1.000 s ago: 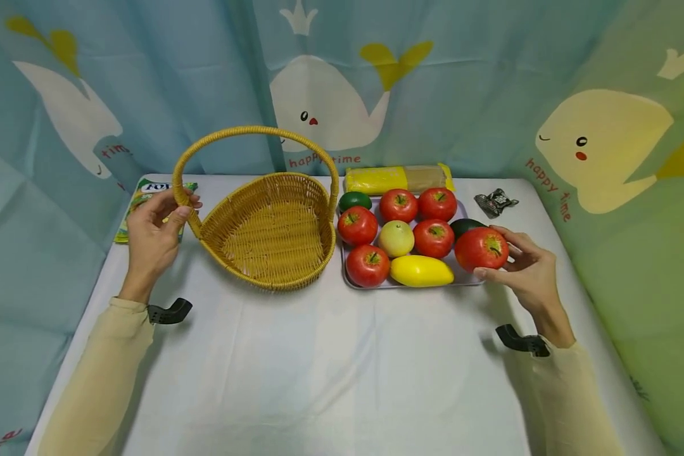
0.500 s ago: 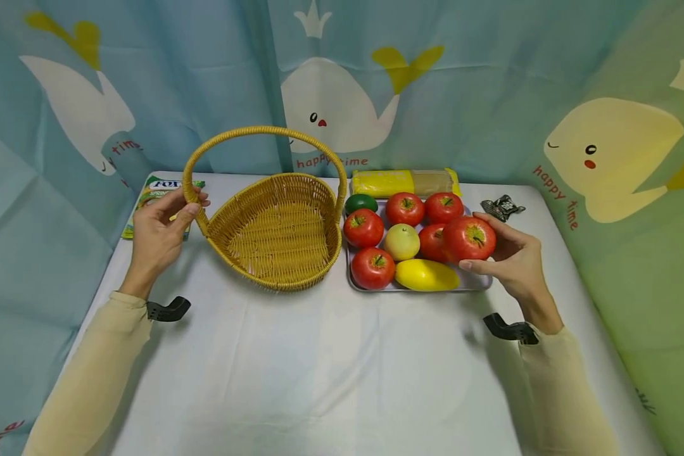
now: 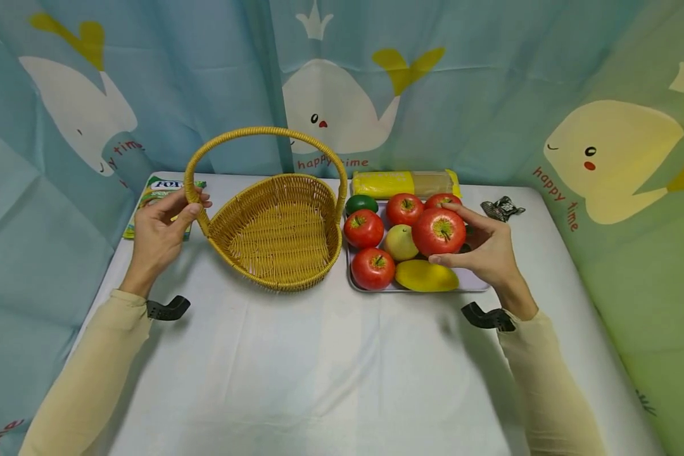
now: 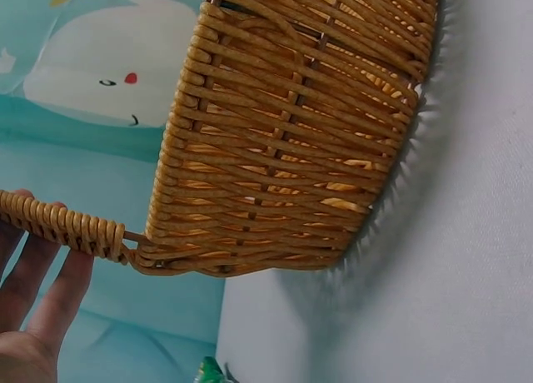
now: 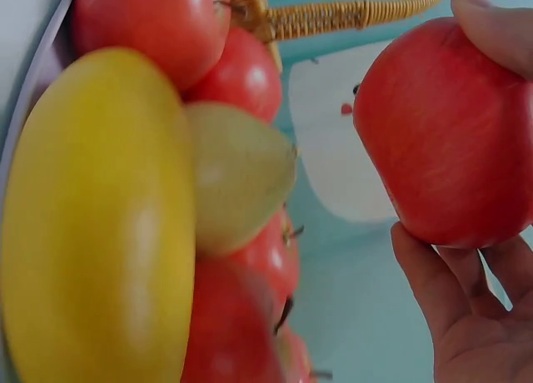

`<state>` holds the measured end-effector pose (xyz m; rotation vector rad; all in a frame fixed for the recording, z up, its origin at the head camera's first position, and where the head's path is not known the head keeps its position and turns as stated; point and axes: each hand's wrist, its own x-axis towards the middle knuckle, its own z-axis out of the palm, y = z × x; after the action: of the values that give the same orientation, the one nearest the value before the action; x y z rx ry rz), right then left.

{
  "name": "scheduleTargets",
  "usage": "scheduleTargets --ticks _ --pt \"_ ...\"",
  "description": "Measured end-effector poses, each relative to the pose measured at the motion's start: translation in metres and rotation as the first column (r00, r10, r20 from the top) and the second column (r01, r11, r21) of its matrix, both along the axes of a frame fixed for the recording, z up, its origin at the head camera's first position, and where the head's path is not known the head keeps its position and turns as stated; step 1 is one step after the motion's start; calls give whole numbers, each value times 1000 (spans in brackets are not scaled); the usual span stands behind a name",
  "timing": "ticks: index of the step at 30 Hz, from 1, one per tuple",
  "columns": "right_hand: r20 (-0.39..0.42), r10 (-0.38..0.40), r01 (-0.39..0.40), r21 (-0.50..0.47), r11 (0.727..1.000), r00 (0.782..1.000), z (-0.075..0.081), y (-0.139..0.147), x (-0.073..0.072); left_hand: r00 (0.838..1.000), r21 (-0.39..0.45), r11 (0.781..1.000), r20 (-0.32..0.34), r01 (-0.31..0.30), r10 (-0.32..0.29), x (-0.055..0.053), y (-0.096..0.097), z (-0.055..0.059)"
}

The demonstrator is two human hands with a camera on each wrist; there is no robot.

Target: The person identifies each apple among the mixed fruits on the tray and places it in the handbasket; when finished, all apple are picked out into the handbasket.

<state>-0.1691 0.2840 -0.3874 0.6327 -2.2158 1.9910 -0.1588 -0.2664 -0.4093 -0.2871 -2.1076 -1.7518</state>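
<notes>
My left hand [image 3: 159,237] grips the left side of the handle of a wicker basket [image 3: 276,247], which has nothing inside. The left wrist view shows fingers behind the wrapped handle, beside the woven wall. Between thumb and fingers my right hand [image 3: 487,250] holds a red apple [image 3: 439,232], raised over the fruit on a pale purple tray [image 3: 473,282]. On that tray lie several more red apples [image 3: 373,268], a pale yellow-green round fruit [image 3: 399,243], a yellow mango-like fruit [image 3: 427,276] and a dark green fruit [image 3: 361,203]. The held apple and hand partly hide others.
Behind the tray lies a yellow packet of noodles [image 3: 405,184]. A small black wrapped packet [image 3: 503,208] is at the back right. Partly behind my left hand lies a green packet [image 3: 162,190]. Curtains printed with whales [image 3: 336,107] surround the white table [image 3: 296,367].
My right hand has carried the red apple leftward from the tray's right side to above its middle. The left hand keeps its grip on the basket handle. The view has shifted slightly.
</notes>
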Motion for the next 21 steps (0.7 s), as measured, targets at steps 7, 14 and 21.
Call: scheduleTargets --ticks 7,14,21 --pt "29 54 -53 -27 998 998 6 -27 -8 999 42 999 14 35 -35 0 -3 -1" --pt "63 67 -69 27 997 996 11 -48 -14 998 58 997 15 54 -55 -2 -4 -1" --pt "129 98 -104 44 994 987 14 -64 -19 996 92 992 2 92 -92 -3 -7 -2"
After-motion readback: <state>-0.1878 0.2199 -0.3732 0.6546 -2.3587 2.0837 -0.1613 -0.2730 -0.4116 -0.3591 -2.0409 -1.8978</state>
